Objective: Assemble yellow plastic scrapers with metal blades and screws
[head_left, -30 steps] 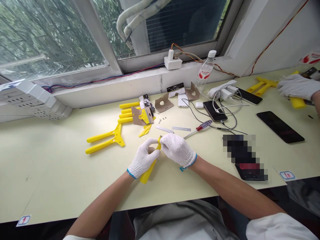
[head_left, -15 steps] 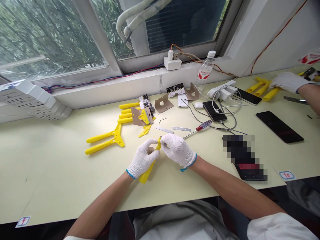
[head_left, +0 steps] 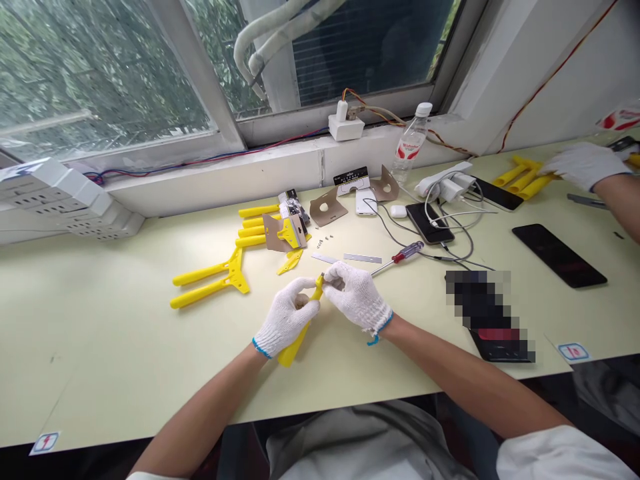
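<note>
My left hand (head_left: 286, 319), in a white knit glove, is wrapped round a yellow scraper (head_left: 294, 345), its handle slanting down toward me. At the scraper's head, my gloved right hand (head_left: 356, 299) has its fingertips pinched together against the side; whatever is between them is hidden. Just beyond lie two flat metal blades (head_left: 363, 258), a screwdriver (head_left: 407, 252) with a red and clear handle, and several small screws (head_left: 321, 244). A loose yellow plastic piece (head_left: 290, 262) rests left of the blades.
Two yellow scraper handles (head_left: 200, 292) lie to the left, near several packaged scrapers (head_left: 257, 223). Folded cardboard (head_left: 327, 207), a water bottle (head_left: 410, 143), cables and phones (head_left: 559, 255) occupy the back and right. Far right, another person's gloved hand (head_left: 583, 165) is over more yellow handles.
My right fingers have shifted slightly at the scraper's head, and that hand has tilted a little. My left hand stays put. The other person's hand has moved slightly.
</note>
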`<state>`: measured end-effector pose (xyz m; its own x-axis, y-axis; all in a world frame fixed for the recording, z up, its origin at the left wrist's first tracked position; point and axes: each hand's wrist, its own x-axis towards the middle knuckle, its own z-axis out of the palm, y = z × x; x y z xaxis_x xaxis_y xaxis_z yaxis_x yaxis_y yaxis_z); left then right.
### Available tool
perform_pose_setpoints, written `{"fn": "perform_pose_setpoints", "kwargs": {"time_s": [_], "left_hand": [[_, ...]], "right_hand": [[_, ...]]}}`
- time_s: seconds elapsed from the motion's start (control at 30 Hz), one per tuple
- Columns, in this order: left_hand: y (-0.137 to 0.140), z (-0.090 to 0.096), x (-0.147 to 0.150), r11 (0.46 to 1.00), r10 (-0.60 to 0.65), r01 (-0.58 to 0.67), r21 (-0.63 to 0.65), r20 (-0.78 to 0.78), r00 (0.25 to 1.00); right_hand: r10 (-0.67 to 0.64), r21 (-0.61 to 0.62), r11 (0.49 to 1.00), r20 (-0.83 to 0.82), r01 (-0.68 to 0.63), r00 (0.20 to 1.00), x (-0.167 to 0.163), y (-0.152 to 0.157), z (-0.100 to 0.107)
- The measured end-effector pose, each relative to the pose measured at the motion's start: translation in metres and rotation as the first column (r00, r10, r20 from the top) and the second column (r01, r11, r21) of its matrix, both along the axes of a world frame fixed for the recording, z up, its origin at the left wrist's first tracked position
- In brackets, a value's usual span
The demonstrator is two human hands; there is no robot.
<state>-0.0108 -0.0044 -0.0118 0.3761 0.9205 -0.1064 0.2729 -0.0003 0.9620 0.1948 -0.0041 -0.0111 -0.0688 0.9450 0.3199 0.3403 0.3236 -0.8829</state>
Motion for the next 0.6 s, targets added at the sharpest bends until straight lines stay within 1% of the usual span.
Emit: {"fn": "perform_pose_setpoints", "kwargs": {"time_s": [0.17, 0.23, 0.37, 0.43, 0.6], "left_hand": [[-0.0007, 0.0024, 0.0024, 0.999, 0.012, -0.011, 0.033, -0.031, 0.999], [-0.0011, 0.0049, 0.0037, 0.999, 0.018, -0.017, 0.046, -0.036, 0.999], [-0.0010, 0.0072, 0.0051, 0.994, 0.024, -0.022, 0.103, -0.018, 1.000], [-0.0005, 0.0073, 0.0054, 0.991, 0.020, -0.017, 0.132, -0.023, 1.000], [0.0000, 0.0060, 0.0058, 0.976, 0.010, 0.001, 0.219, -0.050, 0.999]], "right_hand": [[-0.012, -0.154, 0.988, -0.102, -0.004, 0.995, -0.0013, 0.0008, 0.0051], [-0.020, -0.221, 0.975, -0.178, -0.020, 0.984, -0.0020, 0.0019, 0.0053], [-0.044, -0.362, 0.927, -0.359, -0.095, 0.932, -0.0030, 0.0041, 0.0054], [-0.062, -0.423, 0.897, -0.410, -0.129, 0.910, -0.0032, 0.0048, 0.0059], [-0.096, -0.474, 0.859, -0.521, -0.194, 0.848, -0.0051, 0.0046, 0.0054]]}}
